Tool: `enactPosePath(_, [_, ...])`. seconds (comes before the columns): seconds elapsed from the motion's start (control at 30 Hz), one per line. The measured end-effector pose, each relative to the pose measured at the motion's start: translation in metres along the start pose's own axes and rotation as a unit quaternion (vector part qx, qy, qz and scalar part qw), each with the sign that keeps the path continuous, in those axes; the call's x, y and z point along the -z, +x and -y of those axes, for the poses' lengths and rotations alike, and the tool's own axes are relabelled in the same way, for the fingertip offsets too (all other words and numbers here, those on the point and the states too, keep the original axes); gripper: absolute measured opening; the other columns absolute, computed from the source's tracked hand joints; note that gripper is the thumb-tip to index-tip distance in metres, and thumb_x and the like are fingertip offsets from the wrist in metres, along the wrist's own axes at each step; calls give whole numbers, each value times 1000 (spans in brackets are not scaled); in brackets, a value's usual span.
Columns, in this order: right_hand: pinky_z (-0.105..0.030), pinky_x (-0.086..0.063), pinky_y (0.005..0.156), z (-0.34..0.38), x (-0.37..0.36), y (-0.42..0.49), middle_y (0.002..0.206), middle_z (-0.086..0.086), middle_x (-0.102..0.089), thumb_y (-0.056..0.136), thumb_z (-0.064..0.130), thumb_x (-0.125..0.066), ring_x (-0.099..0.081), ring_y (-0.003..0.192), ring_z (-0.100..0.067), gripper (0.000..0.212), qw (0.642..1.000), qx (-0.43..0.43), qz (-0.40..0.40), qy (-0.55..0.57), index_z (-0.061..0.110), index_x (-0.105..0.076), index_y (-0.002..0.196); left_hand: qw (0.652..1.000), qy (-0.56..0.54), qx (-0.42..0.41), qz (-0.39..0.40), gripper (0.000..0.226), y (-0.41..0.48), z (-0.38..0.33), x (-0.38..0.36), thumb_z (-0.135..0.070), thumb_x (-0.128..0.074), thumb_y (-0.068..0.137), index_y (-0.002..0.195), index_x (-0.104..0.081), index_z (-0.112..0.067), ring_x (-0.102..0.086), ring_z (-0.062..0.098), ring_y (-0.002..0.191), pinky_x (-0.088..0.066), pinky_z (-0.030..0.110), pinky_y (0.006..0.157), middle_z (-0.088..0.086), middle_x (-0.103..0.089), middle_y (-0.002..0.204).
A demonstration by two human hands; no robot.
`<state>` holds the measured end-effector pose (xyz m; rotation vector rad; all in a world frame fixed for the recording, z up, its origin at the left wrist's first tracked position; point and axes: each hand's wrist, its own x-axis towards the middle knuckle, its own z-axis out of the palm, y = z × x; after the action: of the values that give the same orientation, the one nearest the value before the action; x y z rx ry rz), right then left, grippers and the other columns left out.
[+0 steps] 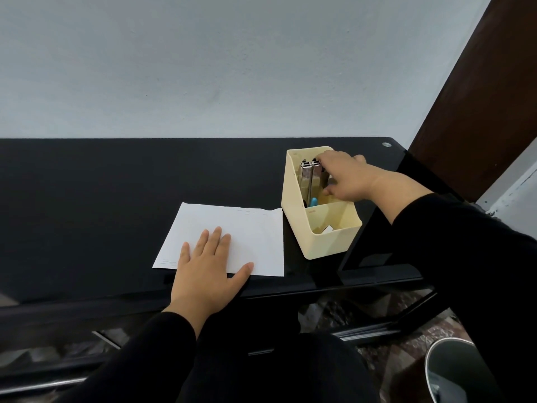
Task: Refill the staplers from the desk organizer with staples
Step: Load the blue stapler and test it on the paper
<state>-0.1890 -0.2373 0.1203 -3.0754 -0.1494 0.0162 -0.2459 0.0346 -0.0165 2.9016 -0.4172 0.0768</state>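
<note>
A cream plastic desk organizer (328, 242) stands on the black desk at the right. Two metal staplers (308, 173) stand upright side by side in its rear compartment. My right hand (345, 177) reaches into that compartment, its fingers curled round the right stapler (316, 170) near the top. A small white item (327, 228) lies in the front compartment; I cannot tell what it is. My left hand (207, 269) lies flat with straight fingers on a white sheet of paper (250, 228).
The black glass desk (101, 199) runs along a pale wall. A blue object (313, 202) sits low in the organizer's rear compartment. A brown door frame (479, 97) rises at the right. A round bin (462, 370) stands on the floor, lower right.
</note>
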Motion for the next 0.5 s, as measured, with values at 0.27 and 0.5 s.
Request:
enactPosePath(0.27, [-48,-18,109,4,-10,-11,148,-1,-23,82,19,-63,-25,136,-24,74,995,4,-49,86,23,-20,142,1000,-1,0,-4,79,0,1,-1,-68,-15,81,146,-9,-24,8,13,141,3,41,113,-6,3,155])
enactPosePath(0.5, [-60,-8,107,45,-59,-62,151,18,13,77,67,-38,14,141,-24,77,979,-48,-162,114,50,6,138,1000,18,4,20,79,4,1,0,-69,-16,81,145,-7,-25,7,14,141,1,42,113,-6,3,155])
